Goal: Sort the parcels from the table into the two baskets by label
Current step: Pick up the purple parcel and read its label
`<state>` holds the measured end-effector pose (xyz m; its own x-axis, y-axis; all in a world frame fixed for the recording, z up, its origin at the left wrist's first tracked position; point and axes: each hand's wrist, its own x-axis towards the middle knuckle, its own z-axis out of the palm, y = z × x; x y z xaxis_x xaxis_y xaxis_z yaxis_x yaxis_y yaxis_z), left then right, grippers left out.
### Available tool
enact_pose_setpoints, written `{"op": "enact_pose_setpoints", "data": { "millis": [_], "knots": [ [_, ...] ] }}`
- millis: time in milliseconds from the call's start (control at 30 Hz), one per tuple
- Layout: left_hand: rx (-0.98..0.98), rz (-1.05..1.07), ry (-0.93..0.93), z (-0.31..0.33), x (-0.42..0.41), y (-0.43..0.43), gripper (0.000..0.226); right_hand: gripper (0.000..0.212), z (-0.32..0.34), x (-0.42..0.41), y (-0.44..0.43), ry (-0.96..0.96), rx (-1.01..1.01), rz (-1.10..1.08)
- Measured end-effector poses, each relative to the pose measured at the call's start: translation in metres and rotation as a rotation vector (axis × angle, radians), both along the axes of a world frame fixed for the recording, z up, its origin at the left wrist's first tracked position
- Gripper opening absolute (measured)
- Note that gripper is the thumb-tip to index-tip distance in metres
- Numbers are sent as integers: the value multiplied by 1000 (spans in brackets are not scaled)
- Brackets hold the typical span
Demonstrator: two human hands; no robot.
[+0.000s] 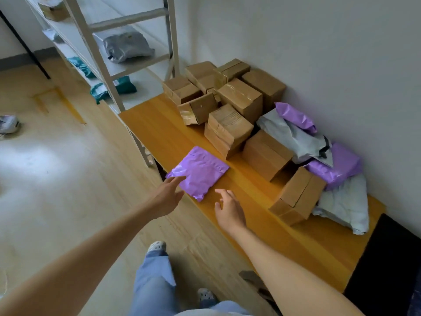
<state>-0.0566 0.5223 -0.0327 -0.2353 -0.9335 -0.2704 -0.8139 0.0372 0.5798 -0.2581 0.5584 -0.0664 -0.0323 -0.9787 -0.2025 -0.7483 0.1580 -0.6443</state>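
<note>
Both hands reach over the table's point(157, 124) near edge. The left hand point(167, 198) is open, fingers straight, their tips at the purple parcel's point(200, 171) left corner. The right hand point(230, 209) is open with fingers loosely spread, just beside the parcel's near corner, holding nothing. The parcel lies flat on the table. Beyond it, boxes point(239, 99) and mailers point(300, 140) are piled against the wall. A shelf point(134, 65) stands farther left.
</note>
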Motion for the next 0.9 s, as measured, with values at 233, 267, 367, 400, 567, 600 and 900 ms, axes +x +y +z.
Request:
{"op": "enact_pose_setpoints", "data": {
  "millis": [233, 267, 367, 400, 567, 600, 900],
  "knots": [
    [95, -251, -45, -30, 40, -91, 50, 40, -16, 51, -50, -17, 82, -239],
    [120, -278, -53, -34, 42, -100, 50, 41, -17, 57, -55, -17, 99, -270],
    [193, -347, -64, -47, 48, -126, 51, 43, -22, 72, -70, -32, 140, -359],
    [219, -348, -60, -51, 48, -134, 51, 43, -24, 76, -75, -39, 149, -382],
    [381, -246, -6, -72, 40, -158, 49, 48, -34, 91, -95, -53, 216, -417],
    [402, -233, 8, -77, 40, -161, 49, 50, -36, 93, -98, -54, 229, -414],
    [574, 83, 60, -91, 21, -180, 38, 63, -50, 108, -91, 8, 253, -374]
  ]
}}
